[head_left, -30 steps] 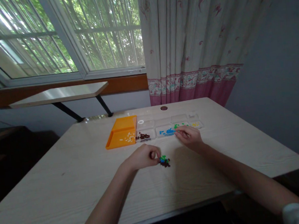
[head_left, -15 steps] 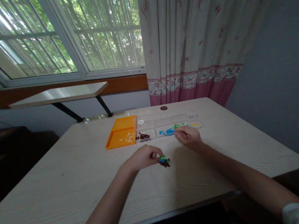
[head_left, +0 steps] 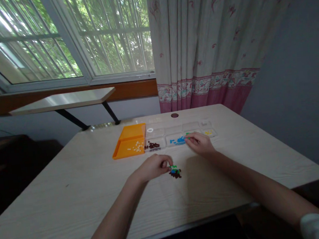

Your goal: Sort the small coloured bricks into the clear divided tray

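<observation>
On the table in front of me stands a small cluster of tiny toy bricks [head_left: 175, 173], brown at the bottom with blue and green on top. The thumb and forefinger of my left hand [head_left: 156, 166] pinch its upper left side. My right hand [head_left: 200, 144] is over the clear boxes, its fingertips pressed together at the right end of the loose blue pieces [head_left: 179, 140]. What lies between those fingertips is too small to make out. Green pieces [head_left: 188, 134] are partly covered by this hand.
Brown pieces [head_left: 153, 145] lie in a clear box to the left. Beside it, an opened orange case [head_left: 120, 151] holds white pieces [head_left: 138, 147]. Yellow pieces [head_left: 208, 132] sit in the rightmost box. A raised shelf [head_left: 63, 101] stands at the back left, and a curtain [head_left: 198, 56] hangs behind.
My right hand has shifted slightly left and up over the boxes, covering more of the green pieces. The left hand has barely moved at the brick cluster.
</observation>
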`<state>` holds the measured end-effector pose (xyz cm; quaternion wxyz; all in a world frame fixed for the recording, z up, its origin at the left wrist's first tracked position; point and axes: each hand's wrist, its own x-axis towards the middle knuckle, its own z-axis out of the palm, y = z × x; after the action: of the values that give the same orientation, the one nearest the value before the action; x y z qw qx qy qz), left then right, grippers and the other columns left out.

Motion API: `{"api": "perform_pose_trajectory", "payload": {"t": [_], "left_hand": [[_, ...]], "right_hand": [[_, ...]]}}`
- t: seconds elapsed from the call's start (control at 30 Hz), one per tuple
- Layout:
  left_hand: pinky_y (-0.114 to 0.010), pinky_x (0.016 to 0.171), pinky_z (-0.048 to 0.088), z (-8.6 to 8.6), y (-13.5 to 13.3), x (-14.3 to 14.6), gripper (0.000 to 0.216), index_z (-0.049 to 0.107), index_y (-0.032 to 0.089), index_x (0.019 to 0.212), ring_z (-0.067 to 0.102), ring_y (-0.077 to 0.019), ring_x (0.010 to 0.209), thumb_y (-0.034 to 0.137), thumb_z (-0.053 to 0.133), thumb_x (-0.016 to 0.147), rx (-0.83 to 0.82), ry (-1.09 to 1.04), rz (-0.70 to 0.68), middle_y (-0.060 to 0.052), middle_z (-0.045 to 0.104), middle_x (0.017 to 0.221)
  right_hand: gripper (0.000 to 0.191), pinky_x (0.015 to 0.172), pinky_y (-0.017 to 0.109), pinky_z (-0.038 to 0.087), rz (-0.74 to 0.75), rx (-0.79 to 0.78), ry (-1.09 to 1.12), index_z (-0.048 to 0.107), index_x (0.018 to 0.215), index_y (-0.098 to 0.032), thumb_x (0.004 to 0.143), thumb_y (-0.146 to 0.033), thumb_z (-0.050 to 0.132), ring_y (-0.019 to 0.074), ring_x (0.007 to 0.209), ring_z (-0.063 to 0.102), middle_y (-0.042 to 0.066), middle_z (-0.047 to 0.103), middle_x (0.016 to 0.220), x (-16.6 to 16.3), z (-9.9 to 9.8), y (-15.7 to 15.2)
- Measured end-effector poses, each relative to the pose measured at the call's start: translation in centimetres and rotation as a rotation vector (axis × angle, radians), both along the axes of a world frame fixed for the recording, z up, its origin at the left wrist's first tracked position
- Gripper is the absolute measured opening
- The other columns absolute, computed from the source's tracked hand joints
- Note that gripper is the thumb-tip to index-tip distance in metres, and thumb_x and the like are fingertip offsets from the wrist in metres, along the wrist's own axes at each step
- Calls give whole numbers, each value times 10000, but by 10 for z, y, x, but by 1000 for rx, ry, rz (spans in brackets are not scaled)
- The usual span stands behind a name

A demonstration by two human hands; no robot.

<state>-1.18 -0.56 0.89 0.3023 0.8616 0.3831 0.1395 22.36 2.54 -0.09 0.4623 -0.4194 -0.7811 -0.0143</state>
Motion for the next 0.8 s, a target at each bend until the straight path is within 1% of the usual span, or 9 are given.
{"api": "perform_pose_trajectory", "payload": {"t": [0.17,0.27,0.33,0.53,0.63,0.7,0.8], "left_hand": [[-164,483,277,-2,0,0,82,578,157,780,406,-78,527,188,545,712,-35,-18,12,47,451,574],[-168,481,277,-3,0,-1,73,562,155,762,403,-79,525,215,550,721,-52,-15,13,47,452,572],[-170,483,281,-3,1,-1,75,557,154,749,406,-79,524,225,552,725,-53,-14,9,45,461,572],[-176,550,336,0,2,0,51,585,147,717,467,-95,616,192,589,691,59,-64,-9,7,541,672],[-171,546,336,3,2,1,27,596,142,696,466,-87,596,157,574,693,52,-92,10,7,558,650],[-166,523,320,4,2,3,37,601,138,682,442,-74,559,161,575,697,60,-129,59,13,558,631],[-162,474,280,5,2,6,82,615,136,683,382,-61,507,212,595,702,95,-213,189,23,533,594]], "right_hand": [[166,549,208,367,-93,-163,-73,657,836,-193,792,-295,533,114,572,516,-3,582,622,2,-6,17],[199,561,210,364,-109,-211,-88,662,897,-199,794,-300,526,117,587,520,-9,571,618,3,-7,21],[218,542,207,354,-112,-233,-81,660,924,-200,799,-298,510,115,568,509,-12,561,605,4,-8,20],[188,505,200,340,-40,-267,-88,660,857,-188,792,-267,502,102,501,467,-12,556,585,1,-6,7],[185,501,195,340,-4,-274,-95,658,853,-185,792,-267,503,97,488,458,-13,551,571,-3,-4,1],[186,491,191,336,36,-283,-107,657,857,-184,794,-266,502,93,480,448,-13,552,566,-5,-4,-2],[182,488,188,333,118,-313,-130,661,850,-186,796,-267,507,90,494,455,-11,570,586,-10,-6,-6]]}}
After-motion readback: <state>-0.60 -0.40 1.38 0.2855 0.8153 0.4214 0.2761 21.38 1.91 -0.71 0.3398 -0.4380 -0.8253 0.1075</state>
